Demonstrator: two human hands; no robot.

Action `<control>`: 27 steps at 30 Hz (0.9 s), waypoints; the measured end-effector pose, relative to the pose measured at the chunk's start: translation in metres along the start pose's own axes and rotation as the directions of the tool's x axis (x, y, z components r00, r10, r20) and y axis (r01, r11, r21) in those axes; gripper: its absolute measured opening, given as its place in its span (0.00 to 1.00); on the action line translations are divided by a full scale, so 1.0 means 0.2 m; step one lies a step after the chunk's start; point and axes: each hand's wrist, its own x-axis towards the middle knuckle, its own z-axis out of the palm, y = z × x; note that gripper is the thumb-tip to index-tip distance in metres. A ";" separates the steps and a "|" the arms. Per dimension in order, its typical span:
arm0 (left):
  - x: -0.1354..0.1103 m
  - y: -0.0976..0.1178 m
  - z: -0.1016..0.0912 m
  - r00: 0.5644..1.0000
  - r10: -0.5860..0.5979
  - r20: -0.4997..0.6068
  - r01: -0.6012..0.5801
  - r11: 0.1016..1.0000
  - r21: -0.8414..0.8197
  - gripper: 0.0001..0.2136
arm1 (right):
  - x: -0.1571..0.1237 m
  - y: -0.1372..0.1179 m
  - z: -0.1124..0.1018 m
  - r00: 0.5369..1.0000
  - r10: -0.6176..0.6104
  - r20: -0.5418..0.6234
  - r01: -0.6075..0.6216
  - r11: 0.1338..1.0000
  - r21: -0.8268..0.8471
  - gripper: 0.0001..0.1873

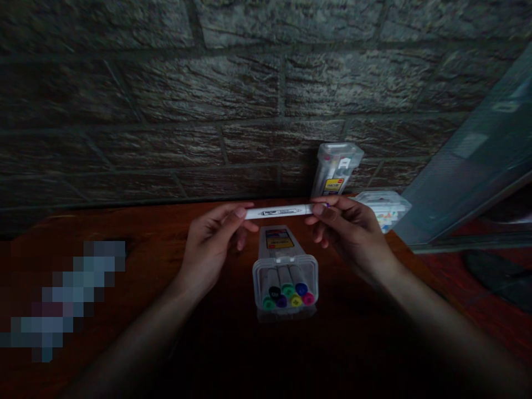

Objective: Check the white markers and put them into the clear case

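A white marker (278, 211) with dark printing is held level between both hands, above the table. Its left end is pinched between the thumb and fingers of my left hand (214, 235). At the other end, where a bit of purple shows, my right hand (349, 224) grips it the same way. Just below the marker, a clear plastic marker case (260, 266) lies on its side with its end facing me. Inside it are several markers (286, 282) with coloured ends: black, green, blue, purple, yellow and pink.
Against the brick wall (249, 88) stands another clear marker case (337, 166), upright. A clear plastic box (384, 208) with colourful contents sits beyond my right hand. The wooden table (145, 238) ends at the right, beside a grey panel (469, 144). A pixelated patch covers the left side.
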 end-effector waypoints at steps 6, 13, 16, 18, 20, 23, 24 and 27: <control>-0.01 -0.01 -0.01 0.999 0.025 0.023 -0.029 0.982 0.187 0.10 | 0.00 0.02 -0.01 0.999 -0.034 0.030 0.035 0.998 -0.058 0.13; -0.02 -0.01 0.00 0.997 0.074 0.032 -0.080 0.963 0.257 0.08 | -0.01 0.03 0.01 0.999 -0.041 0.026 0.044 0.992 -0.121 0.18; -0.02 -0.01 0.00 0.997 0.075 0.022 -0.078 0.961 0.264 0.08 | -0.01 0.04 0.01 0.999 -0.044 0.027 0.047 0.990 -0.133 0.19; -0.02 -0.01 -0.01 0.998 0.063 0.026 -0.068 0.964 0.258 0.08 | -0.01 0.04 0.00 0.999 -0.041 0.028 0.044 0.991 -0.122 0.18; -0.01 -0.01 -0.01 0.998 0.056 0.036 -0.063 0.970 0.235 0.08 | 0.00 0.04 0.00 0.999 -0.032 0.023 0.034 0.995 -0.096 0.17; -0.01 -0.01 -0.02 0.996 0.067 0.053 -0.075 0.981 0.180 0.09 | 0.00 0.03 0.00 1.000 -0.009 0.004 0.009 0.998 -0.069 0.16; -0.01 -0.01 -0.02 0.996 0.069 0.055 -0.078 0.984 0.160 0.09 | 0.00 0.03 0.00 1.000 -0.003 -0.002 0.003 0.998 -0.064 0.16; 0.00 -0.01 -0.02 0.997 0.060 0.042 -0.064 0.992 0.108 0.09 | 0.00 0.02 0.01 1.000 -0.001 -0.009 0.001 0.999 -0.049 0.15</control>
